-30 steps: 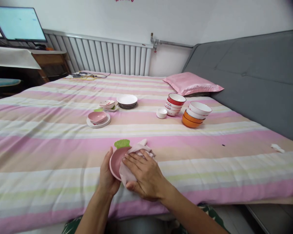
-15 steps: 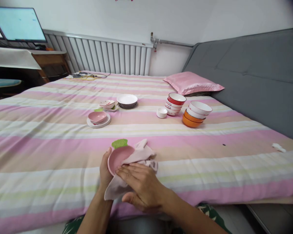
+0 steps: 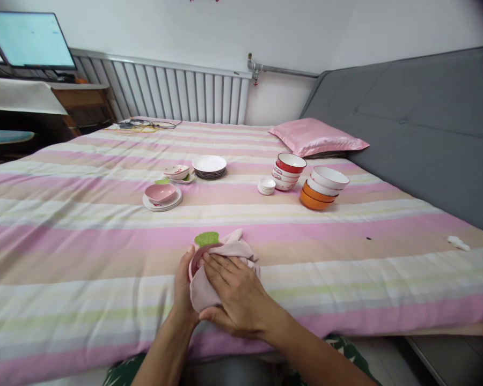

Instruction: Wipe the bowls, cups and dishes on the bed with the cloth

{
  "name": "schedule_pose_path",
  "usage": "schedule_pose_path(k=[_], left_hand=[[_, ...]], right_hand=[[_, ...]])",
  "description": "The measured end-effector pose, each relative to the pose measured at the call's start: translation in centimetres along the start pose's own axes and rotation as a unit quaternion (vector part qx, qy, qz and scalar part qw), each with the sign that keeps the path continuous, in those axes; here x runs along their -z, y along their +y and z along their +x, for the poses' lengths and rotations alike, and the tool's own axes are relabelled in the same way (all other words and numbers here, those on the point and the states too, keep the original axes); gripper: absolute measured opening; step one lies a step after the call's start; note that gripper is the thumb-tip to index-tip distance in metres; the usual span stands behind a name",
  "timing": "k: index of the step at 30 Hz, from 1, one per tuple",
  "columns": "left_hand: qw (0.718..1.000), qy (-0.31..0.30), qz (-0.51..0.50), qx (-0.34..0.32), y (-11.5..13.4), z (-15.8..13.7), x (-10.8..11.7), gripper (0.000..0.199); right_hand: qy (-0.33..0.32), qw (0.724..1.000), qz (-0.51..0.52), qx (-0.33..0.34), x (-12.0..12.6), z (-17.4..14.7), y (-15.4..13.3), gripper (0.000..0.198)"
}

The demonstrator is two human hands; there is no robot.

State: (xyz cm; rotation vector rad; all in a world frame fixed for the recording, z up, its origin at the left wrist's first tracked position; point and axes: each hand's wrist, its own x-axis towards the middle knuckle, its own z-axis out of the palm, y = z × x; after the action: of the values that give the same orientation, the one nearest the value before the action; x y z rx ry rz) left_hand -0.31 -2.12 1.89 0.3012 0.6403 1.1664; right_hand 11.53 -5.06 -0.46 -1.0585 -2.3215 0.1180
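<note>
My left hand [image 3: 184, 284] is closed around the left side of a small pink bowl [image 3: 194, 264] with a green leaf-shaped handle [image 3: 206, 238]. A pale pink cloth [image 3: 204, 289] drapes over the bowl and covers most of its inside. On top of the cloth lies my right hand [image 3: 237, 295], its fingers together and pressing the cloth into the bowl, its thumb pointing toward the left hand. Both hands are over the near edge of the bed. The right fingertips partly hide the bowl's inside.
On the striped bedspread [image 3: 104, 236] stand a pink bowl [image 3: 160, 193] on white plates, small dishes [image 3: 177, 171], stacked plates [image 3: 209, 163], little white dishes [image 3: 266, 186], red-and-white bowls [image 3: 290, 163] and orange and white bowls [image 3: 317, 199]. A pink pillow [image 3: 317, 136] lies behind.
The pink bowl and my left hand have shifted slightly to the right. My right hand and the cloth have pushed further over the bowl, so less of its inside shows.
</note>
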Motion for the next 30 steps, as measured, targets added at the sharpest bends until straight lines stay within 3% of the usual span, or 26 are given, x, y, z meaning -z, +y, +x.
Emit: schedule_pose_path(k=[4,10,15,17,18,20,22,24,26,30], left_hand=[[0.998,0.053,-0.015,-0.012,0.3,-0.1,0.0,0.027],[0.992,0.091,-0.010,-0.089,1.0,0.3,0.4,0.022],[0.994,0.082,-0.011,-0.068,1.6,0.3,0.5,0.020],[0.993,0.078,-0.004,-0.090,1.5,0.2,0.4,0.018],[0.993,0.074,-0.001,-0.095,1.4,0.1,0.3,0.019],[0.994,0.070,0.007,-0.086,1.3,-0.1,0.2,0.022],[0.995,0.078,0.012,-0.062,1.2,-0.3,0.1,0.024],[0.996,0.087,0.014,-0.024,1.1,-0.6,0.1,0.022],[0.996,0.083,0.013,0.034,1.1,-0.8,0.1,0.023],[0.987,0.053,0.014,0.149,0.9,-1.3,0.0,0.030]], right_hand=[[0.003,1.000,-0.002,-0.012,-0.5,0.0,0.4,0.065],[0.001,0.999,0.031,0.037,-1.1,-0.1,1.0,0.047],[-0.012,0.978,0.208,0.032,0.3,0.2,0.3,0.035],[0.008,0.940,0.338,-0.053,0.9,0.4,0.1,0.035],[0.037,0.903,0.410,-0.123,1.1,0.5,0.2,0.038],[0.132,0.785,0.542,-0.270,1.4,0.7,0.8,0.045],[0.209,0.658,0.631,-0.354,1.8,0.9,2.0,0.047],[0.234,0.584,0.679,-0.378,2.3,1.1,3.4,0.051],[0.240,0.553,0.702,-0.379,2.8,1.2,4.6,0.057],[0.215,0.575,0.713,-0.340,3.4,1.1,5.4,0.064]])
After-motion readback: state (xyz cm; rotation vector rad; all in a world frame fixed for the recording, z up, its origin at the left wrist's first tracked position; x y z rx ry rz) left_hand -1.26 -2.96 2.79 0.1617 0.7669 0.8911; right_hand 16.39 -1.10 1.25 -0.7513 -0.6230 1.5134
